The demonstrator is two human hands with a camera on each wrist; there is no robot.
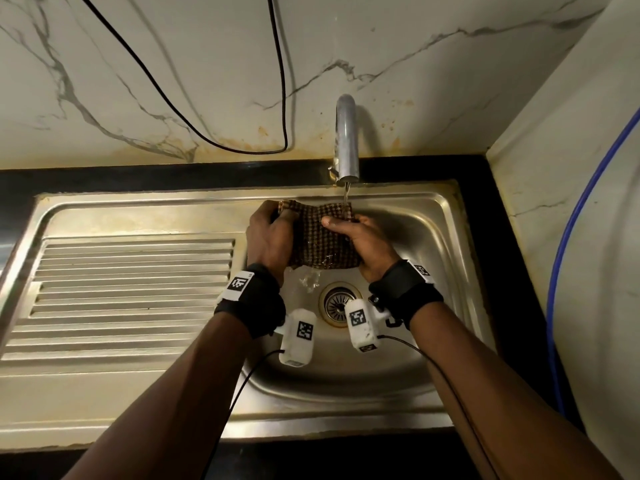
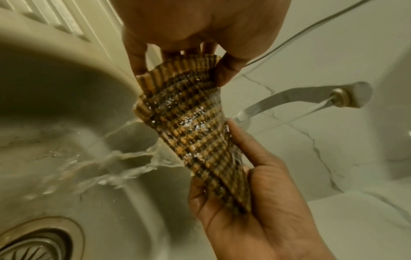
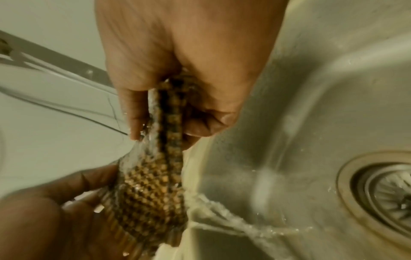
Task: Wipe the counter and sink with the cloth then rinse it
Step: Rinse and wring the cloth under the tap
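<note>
Head view: both hands (image 1: 270, 237) (image 1: 367, 244) gripping cloth (image 1: 322, 237).

three views over the sink (image 1: 446, 202)

my head camera looks steeply down from above, taking in the whole basin. each wrist camera sits close, looking along my palm from opposite sides; all three share the cloth (image 1: 323, 237) and the drain (image 1: 337, 304).
</note>
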